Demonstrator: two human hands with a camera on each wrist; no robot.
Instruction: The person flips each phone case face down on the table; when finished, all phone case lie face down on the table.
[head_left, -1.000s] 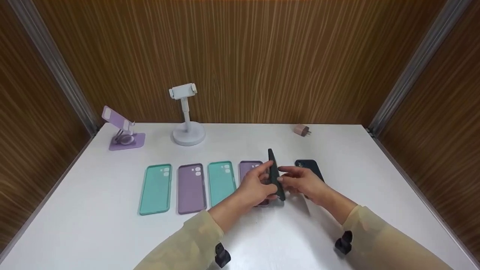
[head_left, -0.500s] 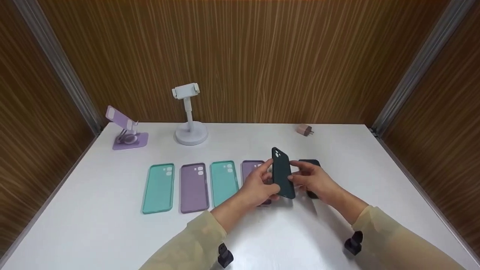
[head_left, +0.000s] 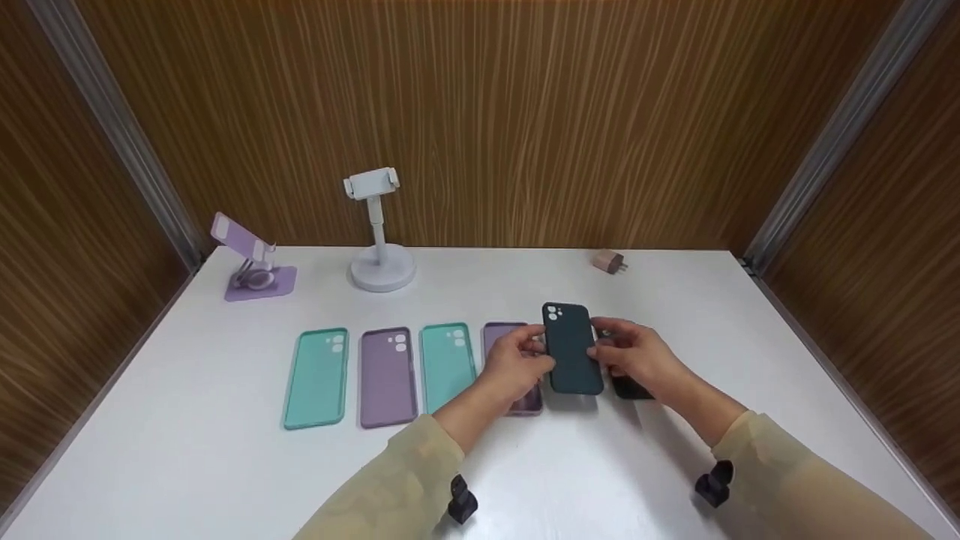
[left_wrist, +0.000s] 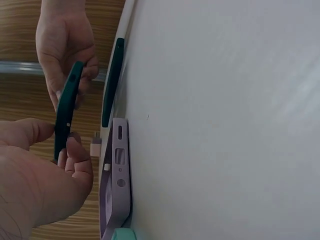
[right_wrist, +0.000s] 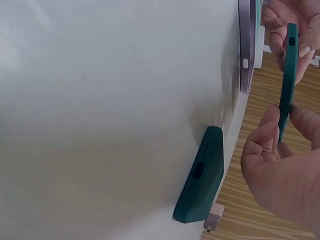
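Between my hands, a dark green phone case (head_left: 572, 352) is held up off the table, its back and camera cutouts turned towards the head camera. My left hand (head_left: 514, 369) pinches its left edge between thumb and fingers. On the opposite edge, my right hand (head_left: 639, 358) pinches it the same way. Both wrist views show the case edge-on, with a port slot in its end (right_wrist: 291, 42). Partly hidden beneath my right hand lies a second dark green case (right_wrist: 202, 180). A purple case (head_left: 525, 403) on the table is partly covered by my left hand.
Further left lie a teal case (head_left: 448, 367), a purple case (head_left: 388, 379) and another teal case (head_left: 316, 379), in a row. Along the back stand a purple folding phone stand (head_left: 244, 240), a white phone stand (head_left: 381, 266) and a pink charger plug (head_left: 608, 261). Wood-grain panels enclose the table.
The held case has turned from edge-on to showing its full back. Both hands still hold it; my right hand has shifted to the right with its edge.
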